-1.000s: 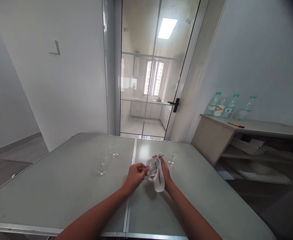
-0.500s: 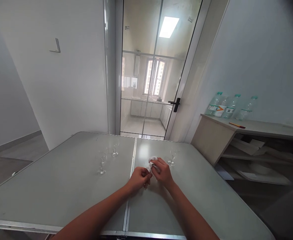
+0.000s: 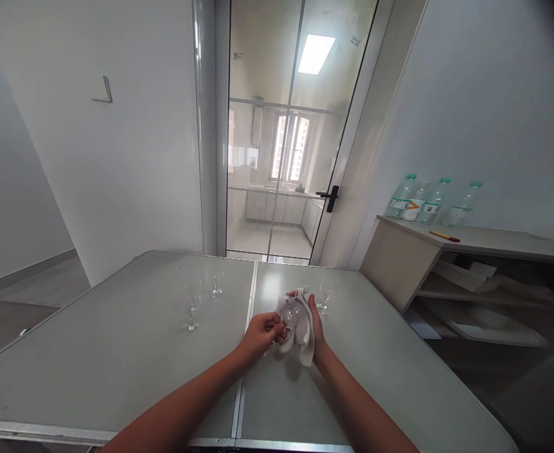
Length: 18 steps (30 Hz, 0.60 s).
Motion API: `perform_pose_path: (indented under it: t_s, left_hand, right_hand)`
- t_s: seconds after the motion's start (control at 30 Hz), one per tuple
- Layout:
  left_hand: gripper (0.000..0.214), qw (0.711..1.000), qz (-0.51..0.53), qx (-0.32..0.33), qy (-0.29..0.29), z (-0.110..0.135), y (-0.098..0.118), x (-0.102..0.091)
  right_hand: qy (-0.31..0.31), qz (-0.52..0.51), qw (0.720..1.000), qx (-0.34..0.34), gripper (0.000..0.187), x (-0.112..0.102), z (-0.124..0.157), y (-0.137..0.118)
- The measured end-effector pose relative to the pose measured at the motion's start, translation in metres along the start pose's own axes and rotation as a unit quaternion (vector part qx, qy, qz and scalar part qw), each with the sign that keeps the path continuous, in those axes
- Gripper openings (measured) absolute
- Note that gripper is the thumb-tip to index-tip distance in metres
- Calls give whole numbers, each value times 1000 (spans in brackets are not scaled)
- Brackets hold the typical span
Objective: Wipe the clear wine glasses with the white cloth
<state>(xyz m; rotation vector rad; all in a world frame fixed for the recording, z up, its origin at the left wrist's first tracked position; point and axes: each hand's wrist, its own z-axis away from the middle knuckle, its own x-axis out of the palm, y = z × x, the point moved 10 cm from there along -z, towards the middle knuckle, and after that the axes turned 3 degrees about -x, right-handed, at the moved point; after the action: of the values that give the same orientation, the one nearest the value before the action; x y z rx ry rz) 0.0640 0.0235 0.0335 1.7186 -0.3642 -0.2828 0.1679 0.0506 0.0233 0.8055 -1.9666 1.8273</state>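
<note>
A clear stemmed glass point(image 3: 290, 313) lies tilted over the table between my hands, its bowl against a spread white cloth point(image 3: 305, 333). My left hand point(image 3: 265, 332) pinches the glass near its stem, which the fingers mostly hide. Behind the cloth, my right hand point(image 3: 318, 321) cups it from the right, and the cloth's loose end hangs below. Just beyond that hand stands another stemmed glass point(image 3: 324, 305). To the left, two more stemmed glasses stand upright, a nearer glass point(image 3: 192, 311) and a farther glass point(image 3: 216, 286).
The grey table point(image 3: 130, 365) has a metal seam point(image 3: 246, 340) down its middle. On the right, a shelf unit point(image 3: 400, 258) carries several plastic bottles point(image 3: 432, 204) and a yellow-red pen-like object point(image 3: 444, 236). A glass door point(image 3: 270, 207) stands beyond the table.
The cloth, bunched in my right hand before, is now spread open across the palm, with the glass bowl lying in it. My left hand has barely moved.
</note>
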Motion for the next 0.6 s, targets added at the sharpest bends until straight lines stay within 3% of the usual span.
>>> perform_pose_path:
  t_s: [0.13, 0.3, 0.43, 0.6]
  left_hand:
    - [34, 992, -52, 42, 105, 4, 9, -18]
    - [27, 940, -287, 90, 162, 9, 31, -32]
    - [27, 903, -390, 46, 173, 5, 25, -41]
    - [33, 935, -327, 92, 100, 3, 27, -25]
  right_hand:
    - [-31, 47, 998, 37, 81, 10, 1, 29]
    - [-70, 146, 986, -25, 65, 17, 11, 21]
    - [-80, 212, 974, -23, 61, 15, 11, 20]
    - [-82, 260, 962, -17, 54, 9, 6, 20]
